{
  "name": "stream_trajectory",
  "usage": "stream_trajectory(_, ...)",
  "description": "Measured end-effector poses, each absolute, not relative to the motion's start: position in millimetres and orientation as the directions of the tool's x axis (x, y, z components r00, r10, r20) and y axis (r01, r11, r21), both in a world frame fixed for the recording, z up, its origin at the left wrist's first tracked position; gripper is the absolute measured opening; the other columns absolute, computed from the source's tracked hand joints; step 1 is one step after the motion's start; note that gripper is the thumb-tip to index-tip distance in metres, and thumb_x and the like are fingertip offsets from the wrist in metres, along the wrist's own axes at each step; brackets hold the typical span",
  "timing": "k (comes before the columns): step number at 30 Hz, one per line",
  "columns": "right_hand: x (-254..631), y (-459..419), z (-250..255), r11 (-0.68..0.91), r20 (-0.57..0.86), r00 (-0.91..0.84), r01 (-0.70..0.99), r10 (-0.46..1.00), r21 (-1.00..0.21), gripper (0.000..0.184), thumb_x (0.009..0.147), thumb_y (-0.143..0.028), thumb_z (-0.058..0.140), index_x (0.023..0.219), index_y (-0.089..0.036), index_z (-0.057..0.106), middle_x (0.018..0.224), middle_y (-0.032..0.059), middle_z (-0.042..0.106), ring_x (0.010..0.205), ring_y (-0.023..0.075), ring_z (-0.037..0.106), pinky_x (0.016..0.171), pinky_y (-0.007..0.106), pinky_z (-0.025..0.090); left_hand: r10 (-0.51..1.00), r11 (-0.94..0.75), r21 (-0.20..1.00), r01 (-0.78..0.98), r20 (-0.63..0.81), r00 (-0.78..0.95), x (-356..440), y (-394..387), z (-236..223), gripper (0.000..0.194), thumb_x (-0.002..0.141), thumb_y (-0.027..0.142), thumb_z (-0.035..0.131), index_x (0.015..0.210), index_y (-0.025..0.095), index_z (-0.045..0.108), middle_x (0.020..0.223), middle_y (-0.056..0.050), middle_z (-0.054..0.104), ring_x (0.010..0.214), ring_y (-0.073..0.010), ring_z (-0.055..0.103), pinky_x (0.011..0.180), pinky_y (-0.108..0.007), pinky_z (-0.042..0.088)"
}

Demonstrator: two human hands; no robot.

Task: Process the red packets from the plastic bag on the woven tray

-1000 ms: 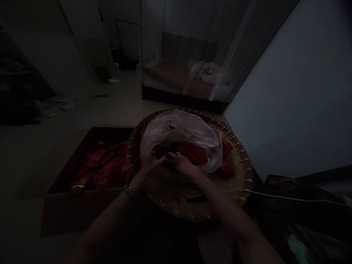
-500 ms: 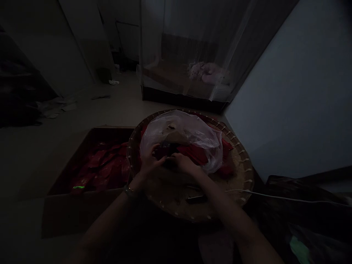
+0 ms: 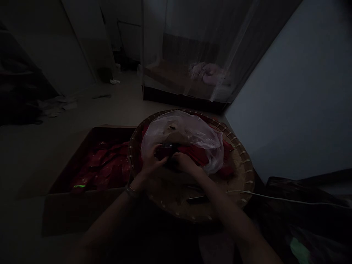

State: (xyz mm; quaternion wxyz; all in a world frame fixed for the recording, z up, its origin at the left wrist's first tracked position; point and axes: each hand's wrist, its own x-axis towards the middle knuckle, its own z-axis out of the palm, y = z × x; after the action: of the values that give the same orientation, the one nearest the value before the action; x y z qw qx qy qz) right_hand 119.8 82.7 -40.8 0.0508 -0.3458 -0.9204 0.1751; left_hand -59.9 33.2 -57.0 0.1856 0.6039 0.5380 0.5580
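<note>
Gripping a dark item (image 3: pixel 165 150) with the half-curled left hand (image 3: pixel 150 163), at 2 o'clock from it, inside the 10 o'clock side of the round basket (image 3: pixel 249 176). Too dark to tell pointing or long axis. Curled at 4 o'clock, right hand (image 3: pixel 185 163), grip unclear.

Home, likely bedroom | netted bed (image 3: pixel 184 79) | pink plush-like bundle (image 3: pixel 213 74) | dim light

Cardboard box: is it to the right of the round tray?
No, the box sits left of the tray.
</note>
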Motion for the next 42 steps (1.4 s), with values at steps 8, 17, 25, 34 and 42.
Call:
stream_trajectory(8,149.2,99.9,-35.5,0.299,0.082,-0.481,0.394,0.873,-0.869,0.026,0.068,-0.016,0.061,0.093,-0.017,0.068,0.096,0.0039,0.069,0.089,0.0174,0.062,0.083,0.031,0.047,0.857,-0.398,0.776,0.489,0.505,-0.105,-61.7,34.9,-61.3,0.054,0.066,0.028,0.07,0.115,0.018,0.05,0.105,-0.007,0.062,0.092,-0.019,0.062,0.079,-0.032,0.051)
stream_trajectory(17,156.7,97.3,-28.3,-0.369,-0.291,-0.445,-0.098,0.847,-0.924,0.027,0.067,-0.022,0.066,0.094,-0.02,0.067,0.105,0.0034,0.064,0.086,0.014,0.059,0.066,0.023,0.054,0.862,-0.408,0.77,0.491,0.502,-0.072,-61.4,35.9,-63.3,0.054,0.066,0.027,0.07,0.116,0.019,0.051,0.106,-0.008,0.062,0.093,-0.0203,0.062,0.08,-0.034,0.051)
stream_trajectory(25,159.4,98.8,-22.7,-0.467,-0.3,-0.449,-0.325,0.841,-0.822,0.022,0.067,-0.016,0.065,0.089,-0.02,0.067,0.097,0.002,0.066,0.086,0.0129,0.062,0.074,0.022,0.054,0.86,-0.411,0.752,0.514,0.508,-0.055,-60.3,36.0,-61.3,0.053,0.066,0.027,0.069,0.115,0.017,0.051,0.107,-0.01,0.062,0.095,-0.0223,0.061,0.079,-0.035,0.051)
stream_trajectory(34,164.3,91.8,33.1,-0.158,-0.139,-0.502,0.004,0.854,-0.987,0.046,0.06,-0.019,0.074,0.105,-0.022,0.063,0.096,0.0012,0.068,0.084,0.0147,0.064,0.077,0.026,0.05,0.882,-0.354,0.667,0.656,0.472,-0.004,-44.8,40.7,-43.0,0.054,0.062,0.024,0.071,0.112,0.018,0.053,0.105,-0.009,0.063,0.096,-0.0246,0.059,0.082,-0.039,0.047)
stream_trajectory(42,154.6,98.9,60.5,0.155,-0.038,-0.505,0.334,0.862,-0.93,0.038,0.063,-0.016,0.068,0.102,-0.017,0.065,0.097,0.0043,0.068,0.087,0.0173,0.062,0.081,0.031,0.049,0.894,-0.321,0.655,0.684,0.448,-0.009,-35.3,45.0,-34.4,0.054,0.062,0.023,0.072,0.113,0.019,0.054,0.104,-0.008,0.063,0.095,-0.0247,0.058,0.08,-0.038,0.047)
